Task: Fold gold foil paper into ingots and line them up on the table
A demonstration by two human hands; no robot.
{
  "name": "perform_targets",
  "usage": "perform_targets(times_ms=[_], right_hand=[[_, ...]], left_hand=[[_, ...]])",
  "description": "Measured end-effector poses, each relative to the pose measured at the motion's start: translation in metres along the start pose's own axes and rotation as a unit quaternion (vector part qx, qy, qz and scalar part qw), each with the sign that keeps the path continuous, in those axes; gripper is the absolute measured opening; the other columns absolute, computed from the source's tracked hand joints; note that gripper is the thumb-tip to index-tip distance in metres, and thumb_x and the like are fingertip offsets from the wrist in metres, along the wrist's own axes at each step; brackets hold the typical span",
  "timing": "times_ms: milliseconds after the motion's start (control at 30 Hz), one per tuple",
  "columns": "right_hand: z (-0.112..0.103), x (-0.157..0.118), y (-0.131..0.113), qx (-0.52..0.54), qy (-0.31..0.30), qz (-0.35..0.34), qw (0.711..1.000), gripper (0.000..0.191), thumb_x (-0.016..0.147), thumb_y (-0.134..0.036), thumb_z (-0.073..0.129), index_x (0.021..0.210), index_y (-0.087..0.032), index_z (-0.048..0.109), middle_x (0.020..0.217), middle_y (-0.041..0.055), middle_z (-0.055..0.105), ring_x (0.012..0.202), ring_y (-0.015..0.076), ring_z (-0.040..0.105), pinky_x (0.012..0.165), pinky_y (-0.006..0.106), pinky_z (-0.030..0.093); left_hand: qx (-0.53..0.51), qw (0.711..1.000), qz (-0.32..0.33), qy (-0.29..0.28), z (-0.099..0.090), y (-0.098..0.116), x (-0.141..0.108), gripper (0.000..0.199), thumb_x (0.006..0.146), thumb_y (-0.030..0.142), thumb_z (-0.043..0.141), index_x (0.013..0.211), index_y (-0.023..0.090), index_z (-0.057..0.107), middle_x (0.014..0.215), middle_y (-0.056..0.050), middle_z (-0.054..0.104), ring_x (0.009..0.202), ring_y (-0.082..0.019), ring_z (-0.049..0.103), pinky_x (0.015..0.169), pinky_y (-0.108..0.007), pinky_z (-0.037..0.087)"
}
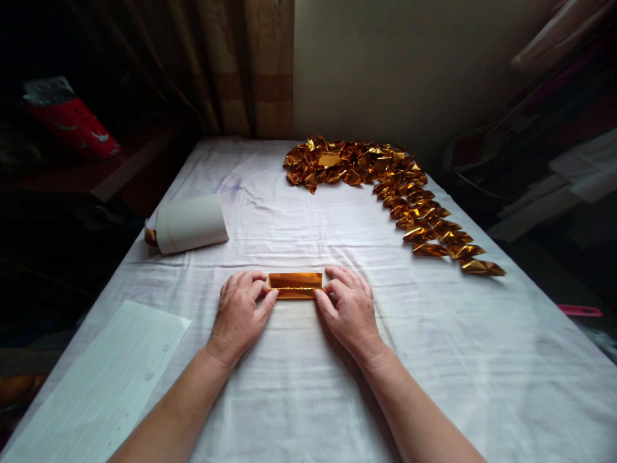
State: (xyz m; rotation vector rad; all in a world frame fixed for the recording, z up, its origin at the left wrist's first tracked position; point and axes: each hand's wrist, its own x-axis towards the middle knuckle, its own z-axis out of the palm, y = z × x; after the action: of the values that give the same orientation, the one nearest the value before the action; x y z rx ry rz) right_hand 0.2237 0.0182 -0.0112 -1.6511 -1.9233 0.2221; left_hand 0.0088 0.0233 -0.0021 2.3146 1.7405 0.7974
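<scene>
The left hand (241, 315) and the right hand (351, 312) each pinch one end of a single folded gold foil strip (295, 280), fingertips partly covering its ends. It lies flat near the middle of the white-clothed surface (289, 399), long axis and crease running left to right. Beyond, folded gold foil pieces (330, 159) overlap too much to count, trailing toward the right. One pale tube (193, 224) mostly hides something brown (151, 237); one lined paper sheet (106, 373) is cut off below.
</scene>
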Motion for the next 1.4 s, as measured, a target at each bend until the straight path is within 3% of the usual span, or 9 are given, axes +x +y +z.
perform_targets(times_ms=[400,1400], right_hand=[[0.0008,0.0021,-0.0026,0.001,-0.011,0.028,1.0,0.022,0.089,-0.031,0.054,0.07,-0.022,0.062,0.123,0.007,0.064,0.124,0.0264,0.049,0.107,0.045,0.03],[0.0045,-0.0005,-0.001,0.005,0.02,0.014,1.0,0.017,0.086,-0.028,0.06,0.07,-0.022,0.057,0.122,0.0078,0.065,0.122,0.027,0.052,0.105,0.047,0.031]], left_hand=[[0.005,1.0,-0.015,-0.004,0.0017,0.0023,-0.0004,0.016,0.088,0.028,0.058,0.073,0.021,0.057,0.109,-0.007,0.064,0.106,-0.026,0.055,0.096,-0.044,0.044],[0.015,0.999,-0.045,-0.013,0.0042,0.002,-0.0017,0.012,0.086,0.026,0.058,0.076,0.021,0.054,0.119,-0.01,0.06,0.118,-0.028,0.051,0.106,-0.047,0.04]])
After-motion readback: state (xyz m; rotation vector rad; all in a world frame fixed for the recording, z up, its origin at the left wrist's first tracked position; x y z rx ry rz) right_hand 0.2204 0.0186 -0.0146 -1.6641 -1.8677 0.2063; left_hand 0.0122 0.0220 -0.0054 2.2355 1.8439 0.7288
